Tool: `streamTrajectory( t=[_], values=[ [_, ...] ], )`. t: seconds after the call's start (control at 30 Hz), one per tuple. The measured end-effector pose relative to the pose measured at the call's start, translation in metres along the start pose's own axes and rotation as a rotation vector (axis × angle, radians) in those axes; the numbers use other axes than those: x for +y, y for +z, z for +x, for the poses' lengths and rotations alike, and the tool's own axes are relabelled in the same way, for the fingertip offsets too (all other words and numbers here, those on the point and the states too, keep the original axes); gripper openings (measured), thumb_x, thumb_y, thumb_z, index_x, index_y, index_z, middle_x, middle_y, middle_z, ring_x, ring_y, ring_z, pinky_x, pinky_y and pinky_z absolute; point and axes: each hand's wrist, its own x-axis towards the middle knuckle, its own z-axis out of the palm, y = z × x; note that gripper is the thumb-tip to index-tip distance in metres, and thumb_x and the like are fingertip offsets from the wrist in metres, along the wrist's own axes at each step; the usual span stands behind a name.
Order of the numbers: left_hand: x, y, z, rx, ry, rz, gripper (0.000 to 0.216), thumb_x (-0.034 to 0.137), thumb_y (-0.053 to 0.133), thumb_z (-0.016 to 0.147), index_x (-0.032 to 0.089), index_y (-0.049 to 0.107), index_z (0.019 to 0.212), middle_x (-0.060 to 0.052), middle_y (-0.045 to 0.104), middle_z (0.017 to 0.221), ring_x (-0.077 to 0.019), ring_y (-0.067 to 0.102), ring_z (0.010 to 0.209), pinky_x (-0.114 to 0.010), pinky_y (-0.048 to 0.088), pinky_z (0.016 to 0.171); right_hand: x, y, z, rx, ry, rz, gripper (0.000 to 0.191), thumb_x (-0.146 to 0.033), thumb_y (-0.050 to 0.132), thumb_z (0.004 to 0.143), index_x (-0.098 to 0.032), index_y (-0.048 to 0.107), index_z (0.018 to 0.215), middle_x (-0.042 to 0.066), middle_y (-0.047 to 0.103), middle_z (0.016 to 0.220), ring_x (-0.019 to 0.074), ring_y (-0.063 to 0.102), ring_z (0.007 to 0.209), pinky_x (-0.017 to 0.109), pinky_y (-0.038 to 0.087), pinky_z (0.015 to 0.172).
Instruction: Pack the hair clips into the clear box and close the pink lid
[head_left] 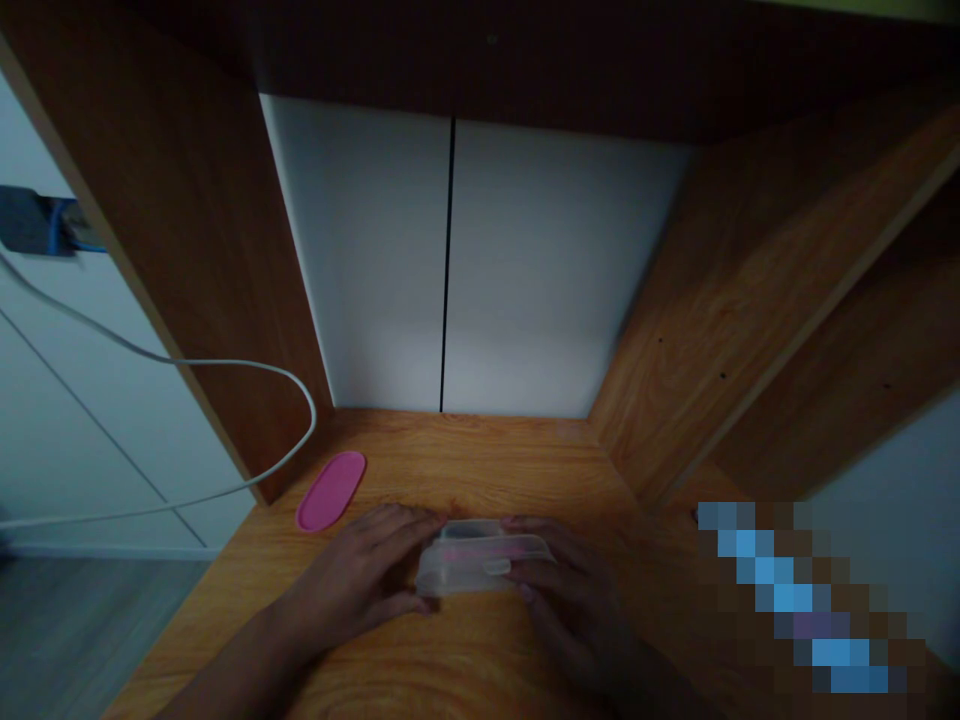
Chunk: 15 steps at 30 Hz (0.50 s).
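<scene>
A clear plastic container [472, 570] lies on the wooden desktop in front of me, with some pink showing through it. My left hand [375, 560] is curled round its left end, fingertips at the far corner and thumb at the near one. At the right end, my right hand [574, 590] grips it, with fingers over the top and side and the thumb low at the front. A flat pink oval lid [331, 491] rests on the desk beyond my left hand, apart from it. Whatever is inside the container is too blurred to name.
Wooden side panels [172, 230] rise at left and right, with a white back panel [525, 270] between them. A dark shelf [480, 60] hangs above. A white cable [247, 363] loops in from the left near the pink lid. A pixelated patch covers the lower right.
</scene>
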Motion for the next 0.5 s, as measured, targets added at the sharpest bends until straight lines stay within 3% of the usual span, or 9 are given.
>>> streamTrajectory(
  t=[0.5],
  values=[
    [0.0001, -0.0017, 0.0018, 0.045, 0.099, 0.092, 0.071, 0.055, 0.065, 0.085, 0.024, 0.041, 0.144, -0.013, 0.065, 0.128, -0.0278, 0.063, 0.113, -0.042, 0.054, 0.095, -0.0031, -0.0015, 0.0012, 0.008, -0.063, -0.001, 0.042, -0.01, 0.063, 0.081, -0.035, 0.064, 0.114, 0.004, 0.065, 0.125, 0.0277, 0.06, 0.118, 0.047, 0.054, 0.094]
  ],
)
